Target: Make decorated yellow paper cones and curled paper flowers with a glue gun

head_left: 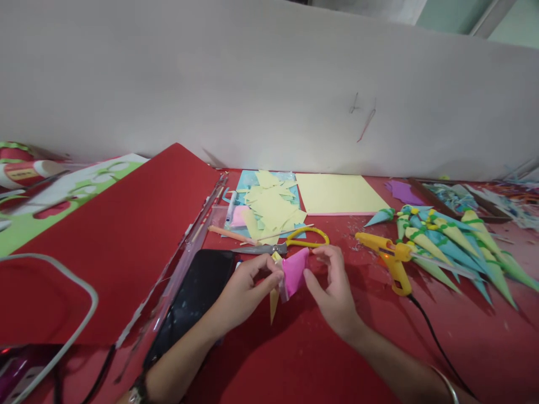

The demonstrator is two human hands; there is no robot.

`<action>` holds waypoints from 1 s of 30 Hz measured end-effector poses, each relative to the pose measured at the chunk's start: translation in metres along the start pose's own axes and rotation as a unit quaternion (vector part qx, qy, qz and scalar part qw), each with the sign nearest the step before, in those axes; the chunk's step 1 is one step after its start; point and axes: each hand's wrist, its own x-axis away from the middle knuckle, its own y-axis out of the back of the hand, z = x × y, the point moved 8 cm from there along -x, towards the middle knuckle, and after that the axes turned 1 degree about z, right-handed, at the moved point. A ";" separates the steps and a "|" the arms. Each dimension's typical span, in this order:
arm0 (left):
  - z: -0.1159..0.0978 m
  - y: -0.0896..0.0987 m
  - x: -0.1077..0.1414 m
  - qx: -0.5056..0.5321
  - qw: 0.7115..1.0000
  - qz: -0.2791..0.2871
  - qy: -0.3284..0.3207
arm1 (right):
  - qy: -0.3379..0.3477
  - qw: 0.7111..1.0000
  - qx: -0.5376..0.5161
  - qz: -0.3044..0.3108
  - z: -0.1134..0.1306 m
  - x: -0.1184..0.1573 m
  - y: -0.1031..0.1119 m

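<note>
My left hand [248, 286] pinches the left edge of a small bright pink packet [295, 270], which has a clear plastic strip along that side. My right hand [334, 292] is at the packet's right edge, thumb and fingers apart; whether the thumb touches it I cannot tell. Just below my left fingers a small pale yellow paper cone [273, 306] points downward, its upper part hidden by the hand. Right behind the hands lie scissors [290, 245] with yellow handles.
A yellow hot glue gun [391, 258] rests at right, beside several blue and yellow paper cones [458, 247]. Yellow paper scraps [273, 207] and a pale yellow sheet [343, 193] lie behind. At left are a black phone [197, 297] and a large red sheet [126, 241].
</note>
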 end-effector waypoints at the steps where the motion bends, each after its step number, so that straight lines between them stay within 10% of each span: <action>1: -0.003 -0.001 0.001 -0.004 1.000 -0.002 -0.007 | 0.035 0.999 0.023 0.002 0.008 0.001 0.001; 11: -0.003 -0.012 0.003 0.015 1.000 0.006 -0.014 | 0.118 0.976 0.096 0.155 0.028 0.010 -0.022; 30: -0.001 -0.026 0.003 -0.001 0.999 0.036 0.004 | 0.115 0.980 0.056 0.150 0.031 0.011 -0.020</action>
